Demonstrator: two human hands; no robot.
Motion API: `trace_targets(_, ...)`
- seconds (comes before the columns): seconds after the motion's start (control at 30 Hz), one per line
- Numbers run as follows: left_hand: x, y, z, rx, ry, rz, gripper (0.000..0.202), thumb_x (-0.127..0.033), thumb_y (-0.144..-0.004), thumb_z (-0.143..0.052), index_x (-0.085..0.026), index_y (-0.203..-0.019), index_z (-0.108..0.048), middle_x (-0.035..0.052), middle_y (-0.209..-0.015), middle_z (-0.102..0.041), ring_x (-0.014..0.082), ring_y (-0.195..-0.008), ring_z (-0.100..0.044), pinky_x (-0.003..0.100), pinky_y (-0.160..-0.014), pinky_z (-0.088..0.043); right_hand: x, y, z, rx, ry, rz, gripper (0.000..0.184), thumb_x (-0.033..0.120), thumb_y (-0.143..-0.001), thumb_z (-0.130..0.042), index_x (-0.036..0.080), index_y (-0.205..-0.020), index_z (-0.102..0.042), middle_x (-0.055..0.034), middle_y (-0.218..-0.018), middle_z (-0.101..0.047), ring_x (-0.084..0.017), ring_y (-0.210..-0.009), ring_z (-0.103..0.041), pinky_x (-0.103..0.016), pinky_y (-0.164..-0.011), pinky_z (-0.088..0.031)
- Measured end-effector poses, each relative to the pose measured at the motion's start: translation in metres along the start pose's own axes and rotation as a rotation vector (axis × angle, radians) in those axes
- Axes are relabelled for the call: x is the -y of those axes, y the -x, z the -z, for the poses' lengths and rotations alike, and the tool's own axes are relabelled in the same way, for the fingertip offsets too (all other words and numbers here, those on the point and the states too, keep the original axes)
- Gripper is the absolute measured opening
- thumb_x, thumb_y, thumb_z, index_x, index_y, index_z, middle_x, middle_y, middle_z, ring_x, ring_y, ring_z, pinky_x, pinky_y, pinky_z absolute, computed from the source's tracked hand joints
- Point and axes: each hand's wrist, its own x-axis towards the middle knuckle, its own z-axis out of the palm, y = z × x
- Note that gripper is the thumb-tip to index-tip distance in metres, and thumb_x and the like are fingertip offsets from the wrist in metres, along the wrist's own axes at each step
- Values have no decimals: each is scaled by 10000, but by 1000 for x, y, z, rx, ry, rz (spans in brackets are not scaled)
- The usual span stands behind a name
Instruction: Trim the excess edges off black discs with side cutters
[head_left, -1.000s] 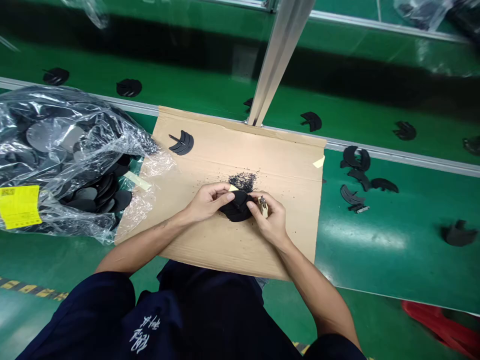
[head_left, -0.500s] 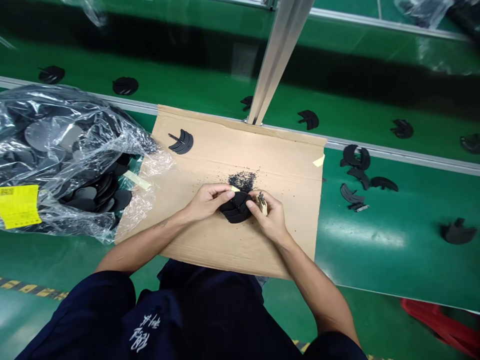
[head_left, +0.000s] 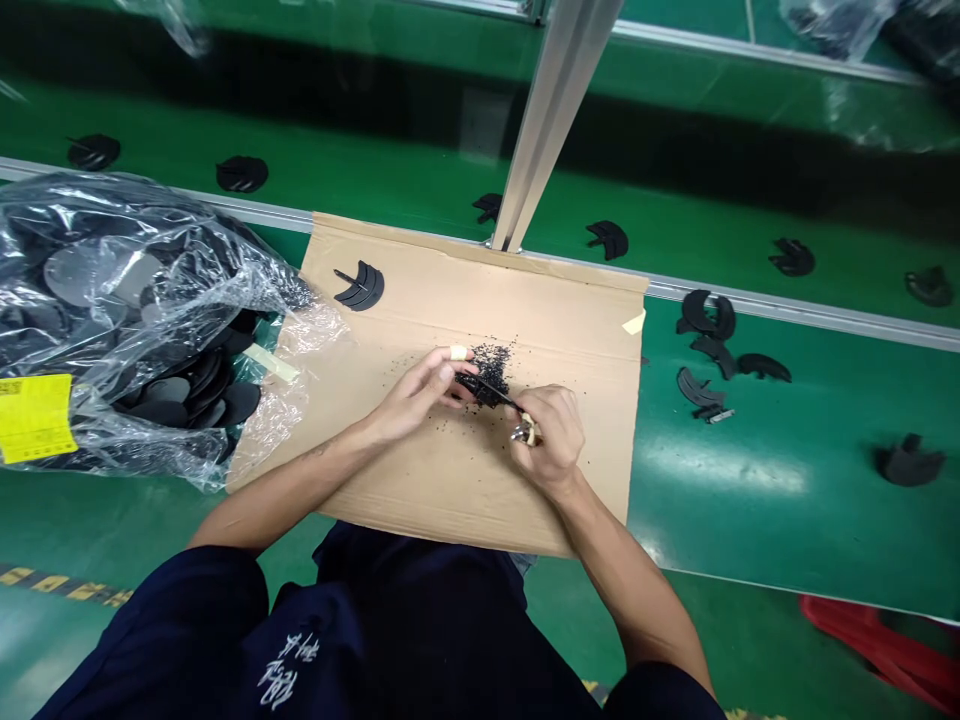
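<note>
Over the cardboard sheet, my left hand is closed on a black plastic part, which its fingers partly hide. Pale tape wraps a fingertip of that hand. My right hand is curled around a small shiny metal tool; most of the tool is hidden, so its kind is unclear. A thin dark edge runs between the two hands; I cannot tell whether it belongs to the part or the tool. Just beyond and below them lies a heap of black crumbs.
A clear plastic bag of black rounded parts lies at left. One ribbed black part rests on the cardboard. Several black pieces are scattered on the green table at right. A metal post rises at the back.
The black part has turned from face-up to nearly edge-on. My right hand has let go of its side and rolled over, with the metal tool now nearer the part.
</note>
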Motion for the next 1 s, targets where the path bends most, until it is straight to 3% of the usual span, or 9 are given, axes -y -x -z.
trace_targets(0.1, 0, 5, -5, 116, 109, 169, 757, -736, -861, -593, -190, -1379, -515, 118, -1122, -700, 197, -851, -733, 341, -773, -610, 2, 0, -2, 16, 138, 152, 203, 94, -899, -611, 226, -1053, -619, -43, -851, -717, -183, -803, -641, -345, -713, -477)
trace_targets(0.23, -1, 7, -6, 166, 146, 281, 810, -735, -846, -616, -173, -1413, -479, 37, -844, -677, 145, -673, -674, 287, -655, -588, 5, -1, -4, 33, 195, 265, 179, 78, -902, -618, 219, -1012, -631, -33, -865, -719, -163, -829, -616, -327, -749, -471)
trace_targets(0.33, -3, 6, -6, 156, 202, 265, 725, -689, -848, -658, -183, -1353, -533, 63, -972, -689, 145, -750, -676, 276, -683, -593, 6, 0, -6, 77, 191, 296, 162, 84, -912, -630, 225, -992, -644, -30, -882, -716, -159, -854, -603, -316, -765, -464)
trace_targets(0.4, -4, 5, -7, 111, 199, 203, 640, -563, -827, -761, -191, -1311, -568, 68, -1057, -684, 160, -855, -674, 260, -731, -592, 7, 1, -8, 127, 167, 301, 165, 84, -917, -628, 224, -1000, -656, -37, -901, -715, -163, -873, -598, -321, -779, -459)
trace_targets(0.5, -5, 3, -7, 81, 151, 164, 612, -416, -806, -816, -198, -1318, -562, 39, -1000, -683, 139, -788, -655, 237, -688, -576, 8, 2, -9, 203, 79, 241, 170, 112, -929, -622, 224, -1047, -670, -53, -930, -710, -177, -886, -602, -343, -791, -451)
trace_targets(0.67, -5, 0, -2, 132, 134, 145, 618, -404, -808, -809, -184, -1305, -513, -2, -842, -679, 105, -599, -624, 227, -592, -554, 5, 3, -5, 220, -130, 42, 269, 153, -902, -629, 235, -1156, -660, -79, -996, -704, -199, -852, -617, -369, -750, -475)
trace_targets(0.83, -5, -1, 1, 113, 91, 86, 538, -403, -826, -789, -181, -1245, -534, -2, -828, -673, 97, -570, -614, 217, -555, -536, 5, 4, -3, 280, -262, -52, 318, 155, -895, -604, 252, -1188, -680, -92, -1042, -692, -216, -897, -660, -394, -761, -520)
trace_targets(1.0, -7, -1, 5, 133, 14, 79, 545, -418, -826, -781, -177, -1257, -553, 17, -881, -665, 108, -619, -613, 221, -558, -538, 10, 1, -2, 102, -280, -197, 269, 177, -893, -656, 242, -1153, -679, -97, -1052, -664, -227, -944, -650, -399, -792, -550)
